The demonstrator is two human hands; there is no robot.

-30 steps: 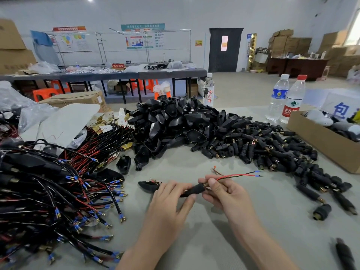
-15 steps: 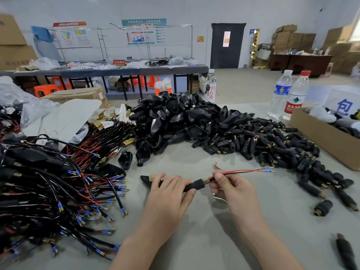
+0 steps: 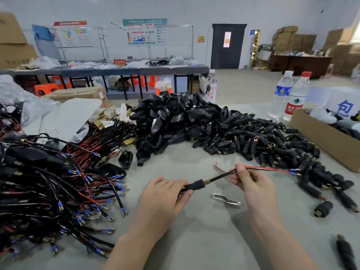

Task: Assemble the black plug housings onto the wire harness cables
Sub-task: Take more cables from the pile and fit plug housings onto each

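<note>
**Cable Held Between 2 Hands**

The thin black sheathed cable (image 3: pixel 220 176) is running between both hands, just above the matte grey table (image 3: pixel 194 240). The left hand (image 3: pixel 165 197) is curling its fingers round the black cylindrical plug sleeve (image 3: pixel 194 185) with its brass collar. The right hand (image 3: pixel 251 184) is pinching the cable where 2 red and black wires with blue ferrules (image 3: pixel 272 169) are trailing out. The heap of glossy black plastic plug housings (image 3: pixel 175 117) is lying well beyond.

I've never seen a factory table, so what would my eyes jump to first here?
First comes the big heap of black plug housings in the middle at the back. Next is the tangle of black and red wire cables spilling over the left side. In front, the left hand holds a black sleeve while the right hand pinches its cable.
</note>
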